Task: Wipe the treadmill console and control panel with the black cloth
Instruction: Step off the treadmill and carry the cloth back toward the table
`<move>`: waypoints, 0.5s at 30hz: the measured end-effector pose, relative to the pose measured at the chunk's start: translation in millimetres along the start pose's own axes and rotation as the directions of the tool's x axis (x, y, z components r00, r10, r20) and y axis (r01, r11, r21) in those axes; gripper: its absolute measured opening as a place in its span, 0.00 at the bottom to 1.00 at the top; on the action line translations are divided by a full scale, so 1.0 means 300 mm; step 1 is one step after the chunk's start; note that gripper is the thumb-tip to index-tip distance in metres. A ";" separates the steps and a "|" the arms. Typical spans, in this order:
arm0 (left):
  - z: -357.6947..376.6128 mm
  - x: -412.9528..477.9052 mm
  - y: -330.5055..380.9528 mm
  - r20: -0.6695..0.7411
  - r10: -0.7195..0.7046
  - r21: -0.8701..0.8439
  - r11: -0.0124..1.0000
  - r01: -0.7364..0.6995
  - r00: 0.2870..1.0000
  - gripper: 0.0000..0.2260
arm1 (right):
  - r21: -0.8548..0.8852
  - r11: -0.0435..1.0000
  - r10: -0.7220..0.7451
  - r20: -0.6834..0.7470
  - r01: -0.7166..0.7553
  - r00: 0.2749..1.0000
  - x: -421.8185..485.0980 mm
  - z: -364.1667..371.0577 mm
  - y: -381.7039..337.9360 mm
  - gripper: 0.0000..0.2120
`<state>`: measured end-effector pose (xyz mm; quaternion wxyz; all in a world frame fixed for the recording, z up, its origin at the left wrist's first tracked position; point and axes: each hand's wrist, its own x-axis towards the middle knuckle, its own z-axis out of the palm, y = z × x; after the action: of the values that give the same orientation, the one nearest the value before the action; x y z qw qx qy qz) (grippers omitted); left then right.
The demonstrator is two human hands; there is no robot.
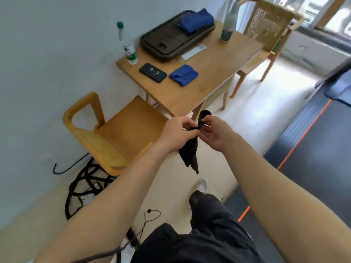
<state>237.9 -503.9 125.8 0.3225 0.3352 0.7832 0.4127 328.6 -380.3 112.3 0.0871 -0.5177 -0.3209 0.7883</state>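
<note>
Gripping black cloth (190, 152) between left hand (175, 134) and right hand (214, 132), treadmill (313, 139) beside

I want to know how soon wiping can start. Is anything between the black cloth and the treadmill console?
The console is not in view, so I cannot tell. Both hands, left and right, hold the black cloth over the floor; only the treadmill belt shows at right.

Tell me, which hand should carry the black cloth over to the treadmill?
Probably the right hand. Both hands pinch the black cloth, but the treadmill lies on the person's right, so that hand is nearer. The left hand would have to cross the body.
</note>
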 end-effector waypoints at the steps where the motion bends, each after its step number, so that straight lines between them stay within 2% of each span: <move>1: 0.026 0.066 0.033 0.044 0.012 -0.002 1.000 -0.012 0.999 0.04 | -0.040 0.999 -0.005 -0.045 0.003 0.999 0.030 -0.040 -0.050 0.05; 4: 0.098 0.271 0.149 0.192 0.042 -0.019 0.999 -0.039 0.980 0.03 | -0.215 0.977 -0.028 -0.199 -0.016 0.980 0.138 -0.174 -0.198 0.06; 7: 0.162 0.490 0.273 0.306 0.031 -0.036 0.999 -0.021 0.952 0.02 | -0.288 0.957 -0.052 -0.289 -0.035 0.956 0.248 -0.333 -0.339 0.12; 11: 0.221 0.745 0.415 0.366 -0.058 0.017 0.998 0.056 0.929 0.03 | -0.402 0.914 -0.154 -0.209 0.058 0.966 0.358 -0.514 -0.546 0.12; 13: 0.240 0.857 0.459 0.358 -0.090 0.054 0.996 0.075 0.929 0.03 | -0.521 0.846 -0.226 -0.158 0.114 0.961 0.403 -0.573 -0.663 0.09; 15: 0.255 0.959 0.494 0.340 -0.103 0.061 0.994 0.087 0.935 0.03 | -0.608 0.782 -0.224 -0.069 0.138 0.972 0.446 -0.606 -0.782 0.09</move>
<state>172.8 -178.9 153.4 0.4657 0.3708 0.7395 0.3144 381.5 -59.2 103.6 0.0163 -0.5382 -0.5949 0.5969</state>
